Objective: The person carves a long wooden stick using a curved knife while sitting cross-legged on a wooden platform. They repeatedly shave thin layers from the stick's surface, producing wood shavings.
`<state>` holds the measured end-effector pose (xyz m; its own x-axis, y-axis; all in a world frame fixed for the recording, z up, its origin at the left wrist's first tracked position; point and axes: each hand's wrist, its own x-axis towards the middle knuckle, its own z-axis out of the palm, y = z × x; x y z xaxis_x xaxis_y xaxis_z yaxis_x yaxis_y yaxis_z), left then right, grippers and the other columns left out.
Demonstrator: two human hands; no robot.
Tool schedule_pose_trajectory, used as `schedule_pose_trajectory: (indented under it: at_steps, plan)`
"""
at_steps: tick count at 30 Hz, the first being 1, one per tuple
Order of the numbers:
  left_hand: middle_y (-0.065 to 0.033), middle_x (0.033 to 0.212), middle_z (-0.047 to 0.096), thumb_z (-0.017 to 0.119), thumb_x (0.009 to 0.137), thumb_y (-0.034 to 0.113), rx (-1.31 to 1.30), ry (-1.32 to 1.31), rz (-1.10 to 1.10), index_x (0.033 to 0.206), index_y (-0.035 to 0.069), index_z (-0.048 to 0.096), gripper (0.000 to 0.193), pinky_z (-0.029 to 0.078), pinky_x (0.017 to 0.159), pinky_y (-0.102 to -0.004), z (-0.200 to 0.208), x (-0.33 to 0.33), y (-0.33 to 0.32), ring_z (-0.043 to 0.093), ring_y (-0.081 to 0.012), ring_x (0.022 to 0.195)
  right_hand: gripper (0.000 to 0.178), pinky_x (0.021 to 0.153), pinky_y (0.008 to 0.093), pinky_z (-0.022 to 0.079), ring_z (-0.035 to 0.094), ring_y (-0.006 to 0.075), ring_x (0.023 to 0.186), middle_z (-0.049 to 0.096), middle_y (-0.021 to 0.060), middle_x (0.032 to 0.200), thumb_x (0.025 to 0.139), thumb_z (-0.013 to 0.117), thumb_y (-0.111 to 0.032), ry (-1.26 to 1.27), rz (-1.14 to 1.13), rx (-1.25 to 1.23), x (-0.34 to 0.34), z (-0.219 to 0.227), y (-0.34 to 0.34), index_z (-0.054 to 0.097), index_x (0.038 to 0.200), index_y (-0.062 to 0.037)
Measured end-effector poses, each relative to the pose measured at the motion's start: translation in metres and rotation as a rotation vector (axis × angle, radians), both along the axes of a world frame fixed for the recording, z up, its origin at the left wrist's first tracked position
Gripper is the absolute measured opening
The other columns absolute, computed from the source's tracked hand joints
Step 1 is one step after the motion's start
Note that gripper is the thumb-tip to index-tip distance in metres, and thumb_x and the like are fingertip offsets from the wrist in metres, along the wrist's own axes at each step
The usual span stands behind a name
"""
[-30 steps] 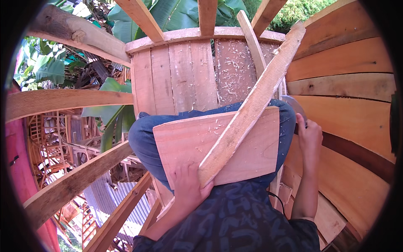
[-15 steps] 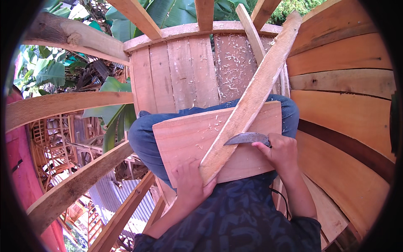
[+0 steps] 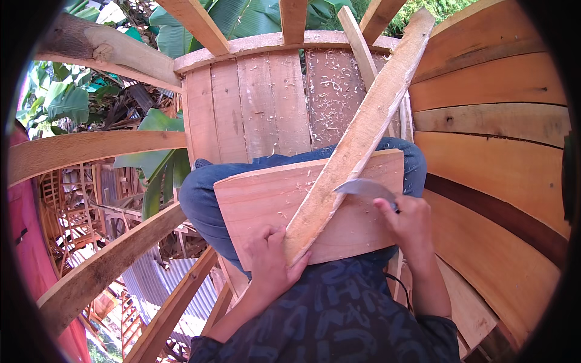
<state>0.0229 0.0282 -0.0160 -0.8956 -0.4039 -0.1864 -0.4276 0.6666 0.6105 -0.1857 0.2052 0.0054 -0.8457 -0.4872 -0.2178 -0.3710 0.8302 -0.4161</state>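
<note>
A long, rough wooden plank (image 3: pixel 357 136) slants from my lap toward the far right. Its near end is gripped by my left hand (image 3: pixel 273 259), fingers on one side and thumb on the other. My right hand (image 3: pixel 410 221) is closed round the handle of a curved knife (image 3: pixel 365 187), most of the handle hidden in the fist. The blade points left, its tip at the plank's right edge. Beneath the plank, a wide flat board (image 3: pixel 254 202) rests across my thighs, with a few thin shavings on it.
Wooden floorboards (image 3: pixel 257 103) lie ahead, strewn with shavings (image 3: pixel 333 85) toward the right. A narrow stick (image 3: pixel 363 51) leans at the far edge. A plank wall (image 3: pixel 484 151) rises on the right. Spaced rails (image 3: pixel 97 154) line the left, with corrugated metal sheets (image 3: pixel 175 287) below.
The knife has shifted slightly right and up, its blade tilting more, with the tip now at the plank's right edge. My left hand keeps its hold on the plank.
</note>
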Motion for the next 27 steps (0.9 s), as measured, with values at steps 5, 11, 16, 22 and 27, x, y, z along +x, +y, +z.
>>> schedule_pose_trajectory:
  at_steps: [5,11,16,22,27]
  plan:
    - [-0.0226,0.118,0.043,0.082,0.069,0.026,0.031,-0.025,0.013,0.126,0.001,0.043,0.073,0.03,0.093,-0.0492,0.002,-0.004,-0.003,0.041,-0.0367,0.11,0.061,0.047,0.0403,0.045,0.06,0.0331,0.051,0.057,0.0149,0.055,0.078,0.067,-0.059,0.093,0.142,-0.058,0.011,-0.021,-0.015,0.054,0.056,-0.0038]
    - [-0.0199,0.116,0.044,0.08,0.071,0.033,-0.001,-0.01,0.024,0.124,0.001,0.048,0.07,0.031,0.091,-0.0482,0.001,-0.005,-0.002,0.043,-0.0357,0.108,0.061,0.046,0.0396,0.044,0.06,0.0322,0.052,0.057,0.0133,0.055,0.078,0.067,-0.059,0.308,0.128,0.012,-0.02,-0.03,-0.006,0.052,0.056,-0.0043]
    - [-0.018,0.116,0.044,0.079,0.073,0.035,-0.009,0.026,0.029,0.124,0.002,0.05,0.068,0.031,0.09,-0.0482,-0.002,-0.005,-0.002,0.043,-0.0354,0.108,0.06,0.046,0.0401,0.045,0.06,0.0323,0.053,0.057,0.013,0.056,0.078,0.068,-0.058,0.304,0.107,0.022,-0.018,-0.025,-0.01,0.052,0.057,-0.0045]
    - [-0.022,0.117,0.044,0.082,0.069,0.031,-0.003,-0.006,0.028,0.123,0.002,0.045,0.072,0.03,0.09,-0.0503,-0.001,-0.005,-0.003,0.044,-0.0377,0.108,0.06,0.048,0.041,0.046,0.06,0.034,0.053,0.057,0.015,0.057,0.08,0.065,-0.059,0.302,0.104,0.024,-0.019,-0.027,-0.012,0.054,0.058,-0.0038]
    - [-0.0213,0.116,0.043,0.078,0.073,0.036,0.032,0.023,0.015,0.123,-0.001,0.049,0.069,0.03,0.092,-0.0494,-0.007,-0.004,-0.002,0.043,-0.0378,0.107,0.057,0.05,0.0436,0.045,0.061,0.0389,0.058,0.058,0.0192,0.061,0.083,0.066,-0.053,0.084,0.102,0.014,0.008,-0.019,-0.013,0.058,0.062,-0.0009]
